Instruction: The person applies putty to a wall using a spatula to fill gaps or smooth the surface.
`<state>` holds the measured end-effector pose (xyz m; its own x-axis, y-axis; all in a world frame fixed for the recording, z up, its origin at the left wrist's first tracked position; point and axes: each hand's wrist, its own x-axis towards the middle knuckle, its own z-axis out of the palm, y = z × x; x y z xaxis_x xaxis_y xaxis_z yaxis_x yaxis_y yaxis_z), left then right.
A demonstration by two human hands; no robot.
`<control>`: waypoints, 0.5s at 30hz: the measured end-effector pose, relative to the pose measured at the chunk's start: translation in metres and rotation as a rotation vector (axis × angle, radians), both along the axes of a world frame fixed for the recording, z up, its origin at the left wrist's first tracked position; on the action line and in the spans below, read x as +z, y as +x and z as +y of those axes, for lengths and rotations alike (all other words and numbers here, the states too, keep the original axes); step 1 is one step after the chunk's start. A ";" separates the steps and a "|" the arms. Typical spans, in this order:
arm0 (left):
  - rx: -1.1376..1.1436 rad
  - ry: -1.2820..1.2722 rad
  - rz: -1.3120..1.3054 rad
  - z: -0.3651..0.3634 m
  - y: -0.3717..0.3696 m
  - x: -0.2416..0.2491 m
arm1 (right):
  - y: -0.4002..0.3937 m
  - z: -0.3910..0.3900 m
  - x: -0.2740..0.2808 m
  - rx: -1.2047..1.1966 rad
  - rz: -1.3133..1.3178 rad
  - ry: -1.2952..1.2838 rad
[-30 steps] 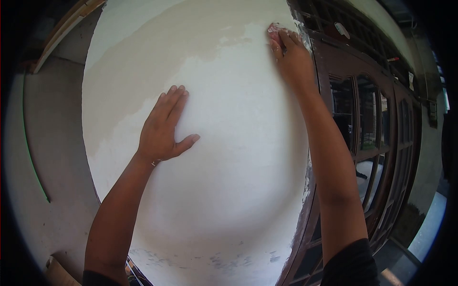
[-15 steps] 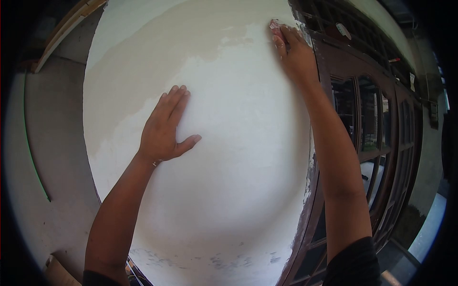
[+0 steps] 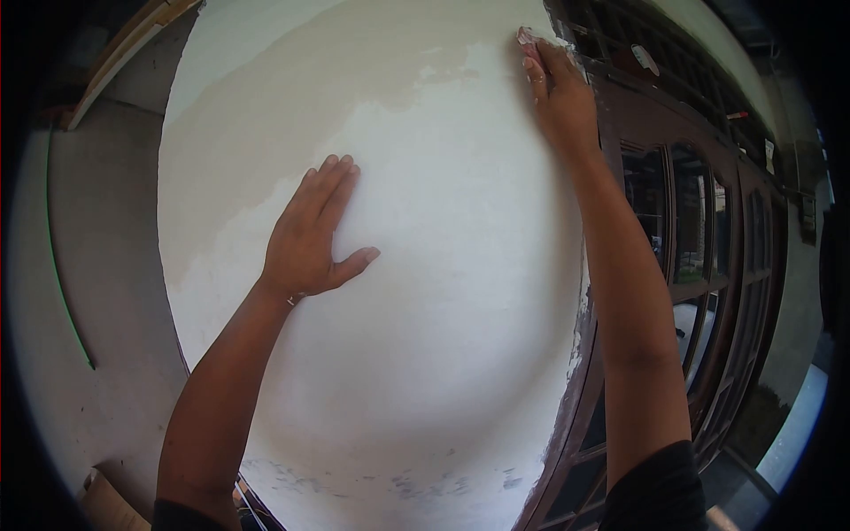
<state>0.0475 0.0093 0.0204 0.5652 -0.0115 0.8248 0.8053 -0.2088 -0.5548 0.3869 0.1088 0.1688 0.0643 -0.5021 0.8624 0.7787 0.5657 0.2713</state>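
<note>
- Left hand (image 3: 310, 239): flat on the white wall (image 3: 443, 292), palm down, four fingers (image 3: 332, 190) together and pointing up-right, thumb splayed out to the right. Holds nothing, just pressed against the surface.
- Right hand (image 3: 560, 93): raised to the top right of the wall, right at the edge where it meets the door frame (image 3: 611, 124). Fingers extended and close together, pressed over a small pinkish-white pad (image 3: 526, 37) against the wall. Only the pad's top edge shows above the fingertips; can't tell what it's made of.
- Pad location: far upper right of the wall panel, just beside the frame, under the right fingertips.
- Wall: the middle and lower area is brighter white; a duller beige band (image 3: 336, 71) runs across the top and down the left side, with a ragged boundary between them. Right hand sits about on that boundary.
- Grey scuff marks (image 3: 407, 482) along the bottom of the wall.
- Right wall edge: white smears (image 3: 580, 327) on the dark frame partway down.
- Right side: dark brown wooden doors with glass panes (image 3: 691, 212), running off to the far right.
- Left side: grey plastered surface (image 3: 97, 265) with a thin green line (image 3: 60, 265) running down it; wood trim (image 3: 124, 53) at top left.
- Both forearms bare; dark sleeve (image 3: 655, 491) visible at the right upper arm.
</note>
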 end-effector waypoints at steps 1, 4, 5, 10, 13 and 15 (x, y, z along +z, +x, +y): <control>0.000 0.000 0.003 0.000 0.000 0.000 | 0.001 -0.001 0.003 0.023 -0.005 0.028; -0.004 0.004 0.001 0.000 -0.001 0.000 | 0.001 -0.003 0.011 0.042 0.058 -0.088; -0.003 0.009 0.002 0.001 -0.001 0.000 | 0.001 -0.002 0.010 0.040 0.055 -0.087; -0.007 0.011 -0.003 0.001 -0.001 -0.001 | 0.002 -0.002 0.000 0.043 0.021 -0.023; 0.001 0.002 0.007 0.001 0.000 0.000 | 0.002 -0.004 0.013 -0.002 0.080 0.014; 0.006 0.022 0.003 0.002 -0.001 -0.001 | 0.003 -0.009 0.012 0.044 0.051 -0.079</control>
<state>0.0461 0.0110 0.0192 0.5681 -0.0258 0.8225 0.8047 -0.1915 -0.5619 0.3902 0.0995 0.1811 0.1300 -0.4287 0.8941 0.7643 0.6178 0.1850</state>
